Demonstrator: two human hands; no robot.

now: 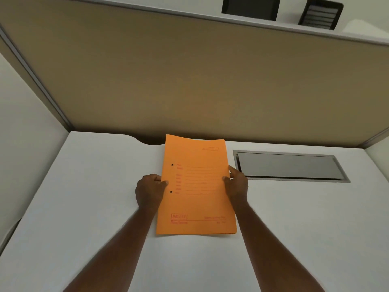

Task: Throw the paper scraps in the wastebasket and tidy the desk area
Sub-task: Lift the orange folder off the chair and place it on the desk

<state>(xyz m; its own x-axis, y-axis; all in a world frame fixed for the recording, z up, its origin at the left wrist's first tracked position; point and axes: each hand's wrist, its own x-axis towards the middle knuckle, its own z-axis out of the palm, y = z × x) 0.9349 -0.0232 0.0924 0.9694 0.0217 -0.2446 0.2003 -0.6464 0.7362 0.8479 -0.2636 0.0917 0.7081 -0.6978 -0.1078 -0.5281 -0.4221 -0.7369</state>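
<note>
An orange paper folder [195, 199] with red print and two punched holes on its left side is held over the white desk [84, 207], near the middle. My left hand [149, 190] grips its left edge, thumb on top. Gripping the folder's right edge is my right hand [236, 184], thumb also on the cover. The folder's far end reaches the desk's back edge. No paper scraps or wastebasket are in view.
A grey metal cable hatch [290, 166] is set into the desk at the right, close to my right hand. A tan partition wall [189, 81] stands behind the desk. Two black trays [250, 7] [320, 14] sit on the ledge above it.
</note>
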